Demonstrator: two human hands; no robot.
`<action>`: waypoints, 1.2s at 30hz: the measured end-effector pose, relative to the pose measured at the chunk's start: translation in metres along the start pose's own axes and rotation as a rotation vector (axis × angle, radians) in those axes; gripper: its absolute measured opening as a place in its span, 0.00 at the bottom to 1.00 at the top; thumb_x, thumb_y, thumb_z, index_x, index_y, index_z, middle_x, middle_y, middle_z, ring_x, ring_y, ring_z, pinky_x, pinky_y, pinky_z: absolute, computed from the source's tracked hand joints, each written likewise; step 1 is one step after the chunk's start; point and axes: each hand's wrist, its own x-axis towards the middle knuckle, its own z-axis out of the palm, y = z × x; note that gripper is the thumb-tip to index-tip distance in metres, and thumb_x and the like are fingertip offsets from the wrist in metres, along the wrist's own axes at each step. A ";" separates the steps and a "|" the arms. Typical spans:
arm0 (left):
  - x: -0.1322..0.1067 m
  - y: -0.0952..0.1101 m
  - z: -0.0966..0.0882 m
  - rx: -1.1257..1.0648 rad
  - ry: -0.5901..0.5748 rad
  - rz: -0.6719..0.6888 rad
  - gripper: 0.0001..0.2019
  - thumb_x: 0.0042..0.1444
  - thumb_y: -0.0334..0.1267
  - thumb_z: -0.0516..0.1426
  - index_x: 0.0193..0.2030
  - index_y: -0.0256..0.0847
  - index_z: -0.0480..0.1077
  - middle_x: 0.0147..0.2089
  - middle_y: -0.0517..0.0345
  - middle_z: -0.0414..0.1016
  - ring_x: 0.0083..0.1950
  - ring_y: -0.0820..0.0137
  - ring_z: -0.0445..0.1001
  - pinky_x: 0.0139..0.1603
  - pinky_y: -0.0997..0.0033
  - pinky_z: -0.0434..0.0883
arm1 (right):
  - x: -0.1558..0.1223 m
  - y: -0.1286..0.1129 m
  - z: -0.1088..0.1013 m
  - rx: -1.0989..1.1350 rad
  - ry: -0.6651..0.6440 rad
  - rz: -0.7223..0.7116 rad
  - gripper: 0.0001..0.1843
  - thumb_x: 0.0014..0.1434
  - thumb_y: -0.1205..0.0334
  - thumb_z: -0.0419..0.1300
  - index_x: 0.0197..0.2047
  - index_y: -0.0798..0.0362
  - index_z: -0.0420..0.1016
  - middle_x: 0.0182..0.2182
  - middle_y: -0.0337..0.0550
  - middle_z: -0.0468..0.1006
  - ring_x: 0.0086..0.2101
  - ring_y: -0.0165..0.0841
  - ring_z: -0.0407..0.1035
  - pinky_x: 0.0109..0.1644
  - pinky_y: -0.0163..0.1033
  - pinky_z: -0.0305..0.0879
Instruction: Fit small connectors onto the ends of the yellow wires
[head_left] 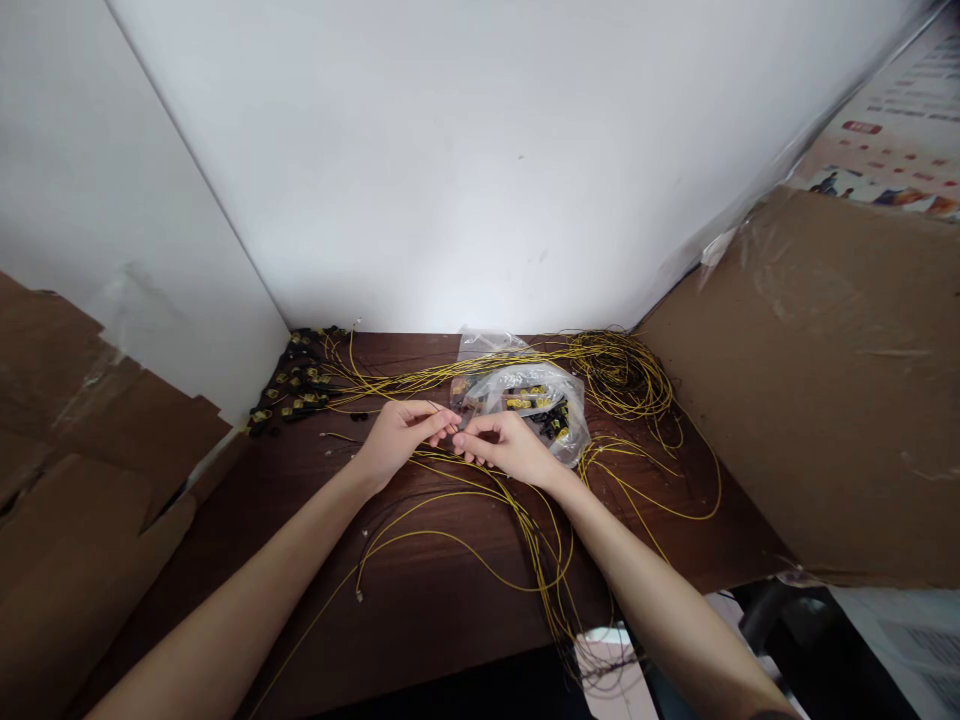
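1. Left grip (394, 440) and right grip (514, 450) are both pinched nearly closed, fingertips on 1 thin wire (458, 428) above the bench (420, 630).
2. Clear plastic bag (581, 440), just behind the right grip and partly hidden by it, holds small black and yellow parts (559, 420).
3. Loose wires (529, 535) pass beneath the grips and over the near edge.
4. Coiled wires (622, 370) lie near the right cardboard (810, 380); black plugs (300, 380) crowd the far left corner.
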 end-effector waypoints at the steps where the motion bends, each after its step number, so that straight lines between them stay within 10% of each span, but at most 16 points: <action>1: 0.000 -0.001 0.000 -0.026 0.013 -0.004 0.07 0.48 0.38 0.60 0.27 0.35 0.76 0.25 0.57 0.73 0.23 0.78 0.64 0.26 0.77 0.63 | 0.000 -0.001 -0.001 0.027 -0.012 0.007 0.17 0.57 0.52 0.56 0.28 0.58 0.74 0.21 0.38 0.71 0.22 0.24 0.63 0.28 0.30 0.59; 21: -0.002 0.005 0.003 -0.262 0.121 -0.072 0.09 0.46 0.40 0.62 0.29 0.34 0.77 0.26 0.56 0.73 0.24 0.79 0.63 0.27 0.75 0.61 | -0.001 0.002 -0.018 0.220 -0.250 0.069 0.15 0.50 0.53 0.63 0.30 0.59 0.77 0.24 0.40 0.76 0.25 0.25 0.66 0.33 0.32 0.63; 36: 0.002 0.025 -0.018 -0.571 0.487 0.086 0.08 0.42 0.38 0.65 0.27 0.35 0.74 0.26 0.59 0.69 0.23 0.83 0.58 0.22 0.80 0.57 | -0.001 0.003 -0.020 0.244 -0.307 0.045 0.14 0.49 0.55 0.64 0.33 0.58 0.77 0.26 0.41 0.77 0.28 0.27 0.70 0.37 0.34 0.66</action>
